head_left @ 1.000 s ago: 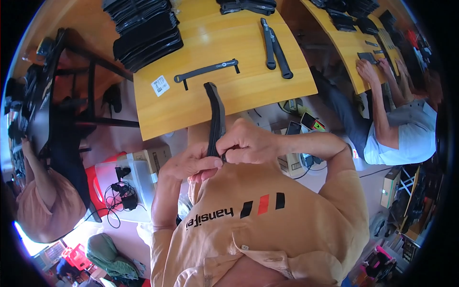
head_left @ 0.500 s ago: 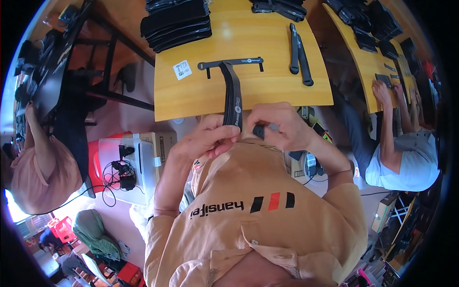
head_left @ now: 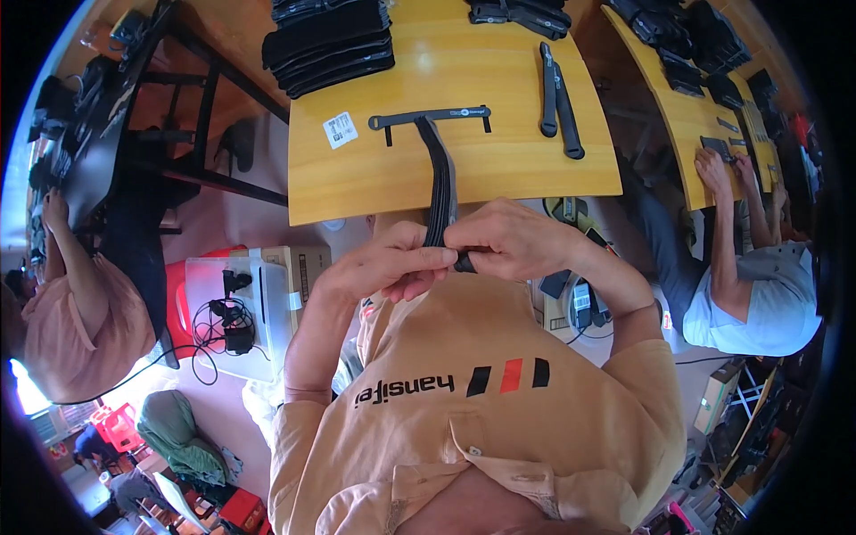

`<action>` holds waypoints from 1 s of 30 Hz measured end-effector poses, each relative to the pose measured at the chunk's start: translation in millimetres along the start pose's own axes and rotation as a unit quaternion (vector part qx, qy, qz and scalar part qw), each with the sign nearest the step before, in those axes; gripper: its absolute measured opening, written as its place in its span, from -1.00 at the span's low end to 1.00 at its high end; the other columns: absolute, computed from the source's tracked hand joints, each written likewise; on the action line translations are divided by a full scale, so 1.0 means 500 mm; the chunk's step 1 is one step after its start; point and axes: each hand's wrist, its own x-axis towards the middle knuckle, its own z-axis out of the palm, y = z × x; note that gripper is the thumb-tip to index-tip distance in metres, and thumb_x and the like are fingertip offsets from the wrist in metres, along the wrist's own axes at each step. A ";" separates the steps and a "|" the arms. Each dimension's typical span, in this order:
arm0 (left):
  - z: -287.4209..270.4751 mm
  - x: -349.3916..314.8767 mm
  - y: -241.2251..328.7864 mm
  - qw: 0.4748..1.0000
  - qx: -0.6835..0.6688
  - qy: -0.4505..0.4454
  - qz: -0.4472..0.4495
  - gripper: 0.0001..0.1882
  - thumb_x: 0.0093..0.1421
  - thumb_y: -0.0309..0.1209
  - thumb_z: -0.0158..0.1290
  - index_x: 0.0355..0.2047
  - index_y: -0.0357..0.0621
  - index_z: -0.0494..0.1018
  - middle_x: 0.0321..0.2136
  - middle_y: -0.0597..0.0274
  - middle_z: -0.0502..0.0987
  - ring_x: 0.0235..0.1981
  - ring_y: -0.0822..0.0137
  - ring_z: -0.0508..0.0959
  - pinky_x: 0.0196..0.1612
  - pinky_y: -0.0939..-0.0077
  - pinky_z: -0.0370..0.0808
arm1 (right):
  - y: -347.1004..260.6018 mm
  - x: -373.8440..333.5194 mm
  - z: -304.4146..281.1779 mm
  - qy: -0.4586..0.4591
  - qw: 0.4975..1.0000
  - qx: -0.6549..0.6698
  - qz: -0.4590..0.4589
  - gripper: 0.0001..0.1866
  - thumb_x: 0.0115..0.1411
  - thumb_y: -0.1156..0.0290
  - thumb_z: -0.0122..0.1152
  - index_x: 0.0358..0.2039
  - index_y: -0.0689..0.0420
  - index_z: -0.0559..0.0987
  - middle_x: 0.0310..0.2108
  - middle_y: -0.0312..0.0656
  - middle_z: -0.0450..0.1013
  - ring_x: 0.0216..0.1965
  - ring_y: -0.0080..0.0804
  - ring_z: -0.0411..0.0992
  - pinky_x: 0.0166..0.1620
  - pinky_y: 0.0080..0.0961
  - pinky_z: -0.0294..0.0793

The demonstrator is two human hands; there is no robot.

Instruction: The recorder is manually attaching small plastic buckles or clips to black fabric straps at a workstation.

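Note:
A stack of black straps (head_left: 440, 183) hangs over the near table edge, its far end on the wood. My left hand (head_left: 392, 259) is closed round the near end of the stack, thumb on top. Right against it, my right hand (head_left: 513, 239) pinches a small dark end (head_left: 464, 262), probably of a strap; the fingers hide most of it. A single black strap (head_left: 428, 117) with a looped end lies crosswise just beyond the stack, with short dark pegs or strips below it. Two more straps (head_left: 560, 107) lie apart at the right of the table.
The yellow table (head_left: 357, 183) carries a white label (head_left: 340, 130), a pile of black folded goods (head_left: 328, 53) and a black bundle (head_left: 520, 18) at the back. At the right another person (head_left: 749, 294) handles straps at a second table; at the left sits one more person (head_left: 85, 312).
My right hand has moved left, and its dark piece now meets my left hand at the stack's end. The stack has turned, its narrow edges now showing.

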 end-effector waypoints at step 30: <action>0.014 0.007 -0.045 0.989 -0.064 0.113 0.064 -0.66 0.13 -0.26 -0.13 -0.75 -0.11 0.24 -0.87 0.34 0.25 -0.86 0.54 0.23 -0.78 0.65 0.08 | 0.117 -0.006 0.065 0.349 0.694 0.628 0.045 -0.79 0.13 0.40 -0.08 -0.60 0.16 0.42 -0.72 -0.29 0.31 -0.79 -0.62 0.20 -0.69 -0.74 0.19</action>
